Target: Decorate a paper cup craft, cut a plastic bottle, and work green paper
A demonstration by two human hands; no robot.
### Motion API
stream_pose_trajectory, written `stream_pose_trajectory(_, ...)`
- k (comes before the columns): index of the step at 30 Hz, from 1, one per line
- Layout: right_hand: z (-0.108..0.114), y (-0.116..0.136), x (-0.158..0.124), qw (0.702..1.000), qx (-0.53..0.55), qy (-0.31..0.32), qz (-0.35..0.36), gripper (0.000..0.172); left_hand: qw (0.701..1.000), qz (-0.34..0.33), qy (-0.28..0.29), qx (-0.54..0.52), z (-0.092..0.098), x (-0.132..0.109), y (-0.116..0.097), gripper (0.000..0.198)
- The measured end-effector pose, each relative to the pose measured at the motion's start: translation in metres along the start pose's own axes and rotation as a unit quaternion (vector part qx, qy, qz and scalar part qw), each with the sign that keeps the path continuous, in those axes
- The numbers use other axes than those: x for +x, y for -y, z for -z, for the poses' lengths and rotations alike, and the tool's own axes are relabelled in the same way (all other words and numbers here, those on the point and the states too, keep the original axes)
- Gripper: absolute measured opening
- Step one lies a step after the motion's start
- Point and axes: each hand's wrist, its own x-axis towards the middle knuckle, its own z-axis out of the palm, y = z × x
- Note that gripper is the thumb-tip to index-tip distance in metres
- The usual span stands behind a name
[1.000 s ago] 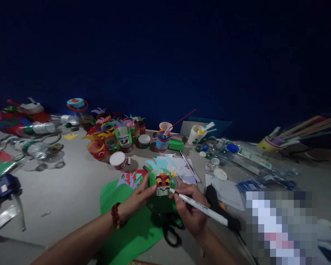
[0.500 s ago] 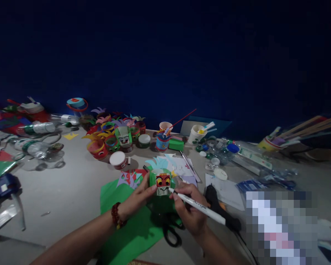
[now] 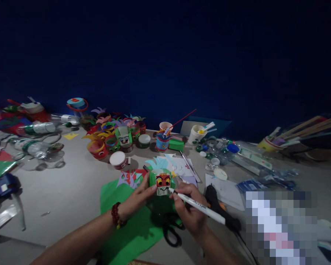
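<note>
My left hand [image 3: 139, 197] is closed around a small green cup [image 3: 163, 183] with light-blue paper leaves on top and a red-and-white face on its front. In my right hand [image 3: 191, 209] is a white marker [image 3: 200, 208], its tip against or very near the right end of the face's black mouth line. Beneath both hands lies a sheet of green paper [image 3: 127, 228]. Black-handled scissors [image 3: 172, 235] rest on its right side, partly in shadow. Red and purple paper cutouts [image 3: 131, 178] lie just beyond my left hand.
A black glue gun [image 3: 220, 206] with a cord lies right of my right hand. Several decorated cups [image 3: 98, 149], a white-lidded jar [image 3: 117, 159] and a blue cup of tools [image 3: 162, 142] stand behind. Plastic bottles [image 3: 38, 147] lie left; a blue tape dispenser [image 3: 7, 189] sits nearer.
Almost nothing differs. Both hands, the cup and the marker stay in nearly the same place, with the tip still at the mouth line.
</note>
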Motion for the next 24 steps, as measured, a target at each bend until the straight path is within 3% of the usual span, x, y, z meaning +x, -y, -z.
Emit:
stream_pose_trajectory(15, -0.0015, 0.0009, -0.0024, 1.000, 0.010, -0.024, -0.009, 0.004, 1.000, 0.005, -0.001, -0.008, -0.0013, -0.0005, -0.0012, 0.088)
stream_pose_trajectory(24, -0.0047, 0.0036, -0.0015, 0.996, 0.079, -0.042, -0.009, 0.009, 1.000, 0.005, 0.003, -0.009, -0.0009, -0.0008, -0.0028, 0.082)
